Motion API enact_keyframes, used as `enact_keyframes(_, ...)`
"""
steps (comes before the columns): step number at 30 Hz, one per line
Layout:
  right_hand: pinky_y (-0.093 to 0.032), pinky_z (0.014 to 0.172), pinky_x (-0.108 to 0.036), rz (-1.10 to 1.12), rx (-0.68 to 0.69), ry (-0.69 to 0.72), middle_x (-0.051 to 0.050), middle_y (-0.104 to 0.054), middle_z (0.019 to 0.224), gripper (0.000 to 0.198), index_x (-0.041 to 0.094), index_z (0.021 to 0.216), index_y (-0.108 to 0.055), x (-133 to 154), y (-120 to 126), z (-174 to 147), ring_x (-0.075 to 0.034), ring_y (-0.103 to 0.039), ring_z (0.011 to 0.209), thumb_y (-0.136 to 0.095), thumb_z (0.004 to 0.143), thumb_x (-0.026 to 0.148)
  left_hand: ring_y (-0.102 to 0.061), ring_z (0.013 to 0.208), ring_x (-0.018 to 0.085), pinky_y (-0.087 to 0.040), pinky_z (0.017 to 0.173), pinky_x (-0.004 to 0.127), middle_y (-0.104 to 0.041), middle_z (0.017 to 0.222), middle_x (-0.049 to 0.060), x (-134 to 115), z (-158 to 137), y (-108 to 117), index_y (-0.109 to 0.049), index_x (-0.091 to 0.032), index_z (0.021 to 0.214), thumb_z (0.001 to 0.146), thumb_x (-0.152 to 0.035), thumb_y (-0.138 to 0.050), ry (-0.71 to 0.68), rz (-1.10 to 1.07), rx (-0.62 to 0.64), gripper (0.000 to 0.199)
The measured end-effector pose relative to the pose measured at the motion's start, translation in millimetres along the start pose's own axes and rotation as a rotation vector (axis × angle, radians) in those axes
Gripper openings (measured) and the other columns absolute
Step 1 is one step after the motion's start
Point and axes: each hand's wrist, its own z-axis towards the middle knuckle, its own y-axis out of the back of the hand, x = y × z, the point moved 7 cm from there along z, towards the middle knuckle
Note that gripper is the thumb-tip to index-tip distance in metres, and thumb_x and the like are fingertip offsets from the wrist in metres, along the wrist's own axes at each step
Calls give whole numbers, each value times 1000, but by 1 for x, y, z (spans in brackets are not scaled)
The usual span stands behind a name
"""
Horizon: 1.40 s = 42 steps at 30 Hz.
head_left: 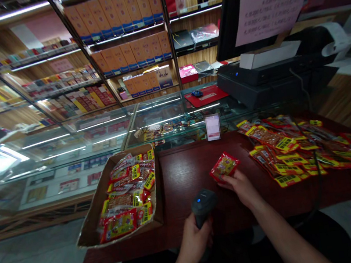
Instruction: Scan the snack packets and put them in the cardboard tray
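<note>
My left hand (195, 240) is wrapped round the handle of a dark barcode scanner (204, 201), which shows a small blue light on top. Between the thumb and fingers of my right hand (236, 182) is a red snack packet (224, 166), held just above the dark red tabletop (181, 166). To the left, an open cardboard box (89, 227) holds several similar packets, with a red and green one (121, 224) lying at its near end. On the right lies a loose heap of red and yellow snack packets (286, 145).
A dark cash register (273, 78) with a paper sign (274, 0) stands behind the heap; a cable (315, 162) hangs across the packets. Beyond the table runs a glass display counter (105, 129), with a red folder (207, 95) on it. Shelves of boxes (116, 12) line the back.
</note>
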Motion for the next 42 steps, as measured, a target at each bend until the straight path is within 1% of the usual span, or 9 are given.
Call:
enact_keyframes(4, -60, 83, -41, 52, -65, 23, -2, -77, 91, 37, 22, 97, -65, -14, -1, -3, -25, -73, 85, -74, 70, 46, -48, 38, 9, -37, 39, 19, -55, 53, -5, -4, -3, 0, -56, -17, 83, 78, -38, -67, 0, 1, -1, 24)
enact_keyframes(12, -57, 87, -42, -146, -28, 100, -8, -78, 98, 40, 21, 98, -67, -13, 4, -6, -28, -72, 92, -55, 82, 55, -49, 40, 9, -38, 40, 19, -56, 55, -5, -2, -3, -1, -57, -17, 81, 80, -34, -66, -31, 12, 20, 19)
enact_keyframes(19, -57, 75, -38, -198, -60, 96, -8, -77, 83, 39, 21, 86, -66, -19, 6, -7, -29, -71, 81, -54, 83, 58, -46, 39, 9, -35, 41, 19, -50, 47, -7, -3, -4, 1, -56, -18, 71, 80, -29, -65, -47, 70, 20, 16)
enact_keyframes(24, -56, 82, -37, -208, -38, 132, -8, -78, 93, 39, 20, 94, -69, -15, 5, -8, -28, -71, 88, -55, 83, 55, -48, 40, 9, -37, 41, 19, -51, 51, -7, 8, -1, 2, -58, -17, 79, 78, -22, -62, -54, 78, 24, 6)
enact_keyframes(30, -60, 78, -41, -169, -34, 72, -6, -79, 90, 38, 21, 95, -69, -6, -1, -5, -28, -73, 83, -60, 79, 54, -47, 37, 9, -36, 36, 18, -55, 52, -7, 13, 3, -1, -58, -18, 86, 79, -32, -63, 7, -44, -5, 17)
enact_keyframes(32, -61, 76, -41, -183, 32, 84, -6, -79, 94, 38, 21, 102, -70, 11, -23, -6, -28, -74, 83, -63, 78, 51, -47, 36, 8, -37, 35, 17, -56, 52, -7, 12, 4, -2, -58, -18, 88, 80, -35, -63, 24, -89, -5, 19)
enact_keyframes(35, -61, 80, -39, -313, 220, 239, -7, -78, 107, 41, 22, 118, -69, 52, -80, -13, -27, -74, 93, -61, 83, 42, -47, 36, 8, -38, 35, 17, -57, 53, -7, 11, 5, -2, -58, -18, 90, 80, -36, -65, 35, -123, -9, 22)
enact_keyframes(39, -58, 88, -37, -519, 471, 477, -6, -76, 118, 43, 24, 131, -65, 95, -183, -25, -24, -73, 98, -55, 89, 29, -48, 36, 8, -39, 35, 17, -57, 52, -6, 10, 3, -2, -58, -17, 91, 79, -33, -67, 40, -148, -10, 22)
enact_keyframes(42, -55, 92, -37, -732, 743, 602, -6, -75, 123, 48, 24, 136, -62, 103, -268, -42, -25, -72, 105, -55, 89, 21, -48, 37, 9, -38, 35, 18, -57, 53, -6, 10, 2, -1, -58, -17, 89, 78, -32, -68, 33, -164, -30, 21)
